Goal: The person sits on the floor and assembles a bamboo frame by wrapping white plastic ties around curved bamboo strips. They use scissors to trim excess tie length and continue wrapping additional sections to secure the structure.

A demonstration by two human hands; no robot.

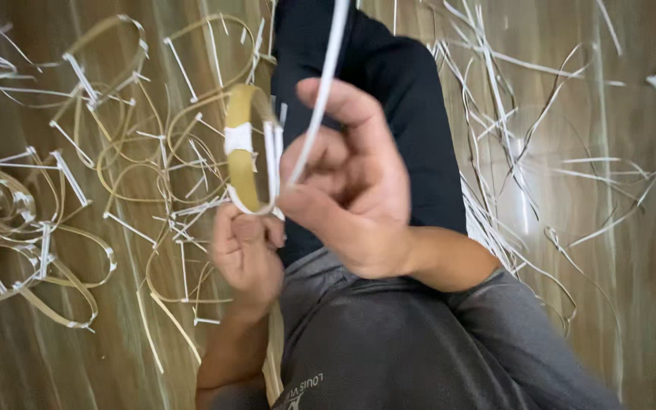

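Where the fingers of the left hand (246, 254) are pressed together, the lower edge of a tan bamboo ring (243, 148) is pinched and held upright in front of the body. A white band (238, 139) is wrapped around the ring's near side, and several white turns are seen at its right side. By the right hand (351, 186), just beside the ring, a long white strip (326, 72) is pinched between thumb and curled fingers; the strip is drawn taut upward and runs out of the top of the view. Behind both hands a leg in dark trousers (404, 99) is stretched out over the wooden floor (632, 250). To the left, many finished tan loops (62, 228) bound with white pieces are scattered on the floor. To the right, loose pale strips (510, 137) are strewn.
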